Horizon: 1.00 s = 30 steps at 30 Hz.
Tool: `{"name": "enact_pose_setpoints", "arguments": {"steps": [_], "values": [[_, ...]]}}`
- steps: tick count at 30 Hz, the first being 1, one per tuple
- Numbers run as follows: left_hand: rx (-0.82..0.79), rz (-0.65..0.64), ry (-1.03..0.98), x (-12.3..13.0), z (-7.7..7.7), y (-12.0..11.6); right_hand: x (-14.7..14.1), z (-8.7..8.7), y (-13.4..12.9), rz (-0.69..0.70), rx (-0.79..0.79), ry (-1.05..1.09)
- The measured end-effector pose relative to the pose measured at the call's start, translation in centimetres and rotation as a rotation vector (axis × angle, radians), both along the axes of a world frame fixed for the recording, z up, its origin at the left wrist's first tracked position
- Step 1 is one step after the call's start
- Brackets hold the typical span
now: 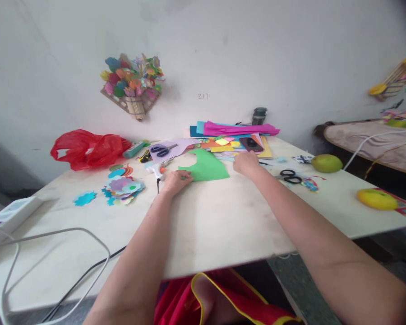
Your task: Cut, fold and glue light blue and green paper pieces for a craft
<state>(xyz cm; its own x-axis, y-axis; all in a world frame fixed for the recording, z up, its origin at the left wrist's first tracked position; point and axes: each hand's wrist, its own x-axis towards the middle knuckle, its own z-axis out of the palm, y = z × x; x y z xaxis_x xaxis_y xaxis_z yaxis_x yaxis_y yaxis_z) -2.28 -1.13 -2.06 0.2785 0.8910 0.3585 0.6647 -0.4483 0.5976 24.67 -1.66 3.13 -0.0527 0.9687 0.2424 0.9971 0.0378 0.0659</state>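
Observation:
A green paper sheet (208, 168) with a curved cut-out along its upper left side lies on the table in front of me. My left hand (177, 181) has its fingers closed at the sheet's lower left corner. To the right of the sheet, my right hand (245, 164) is curled near the stacked papers, and whatever its fingers hold is hidden. A white glue gun (155, 170) lies just beyond my left hand. Black-handled scissors (291, 176) rest to the right of my right forearm, and dark-handled scissors (162, 150) lie on a lilac sheet (181, 146).
Cut paper flowers (122, 187) are piled at left, near a red plastic bag (89, 149). A power strip (15, 216) and white cable (84, 230) occupy the left edge. Behind are coloured sheets (240, 129) and a phone (251, 144). Mangoes (326, 163) sit at right.

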Motion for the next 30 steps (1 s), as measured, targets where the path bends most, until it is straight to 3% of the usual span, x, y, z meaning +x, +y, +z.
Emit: {"name": "enact_pose_setpoints", "arguments": {"steps": [2, 6, 9, 13, 30], "values": [[-0.037, -0.002, -0.008, -0.1, -0.1, -0.1, -1.4, -0.1, 0.2, 0.169, 0.103, 0.155], [-0.080, -0.019, -0.066, -0.4, -0.3, -0.3, -4.2, -2.9, 1.1, 0.527, 0.053, 0.487], [-0.098, -0.002, -0.090, -0.5, -0.4, -0.4, -5.2, -5.0, 1.5, 0.626, 0.025, 0.519], [-0.090, 0.020, -0.090, -0.5, -0.4, -0.5, -5.3, -6.0, 1.8, 0.655, 0.004, 0.499], [-0.039, 0.019, -0.073, -0.6, -0.6, -0.2, -6.3, -6.6, 2.3, 0.570, -0.012, 0.466]]}}
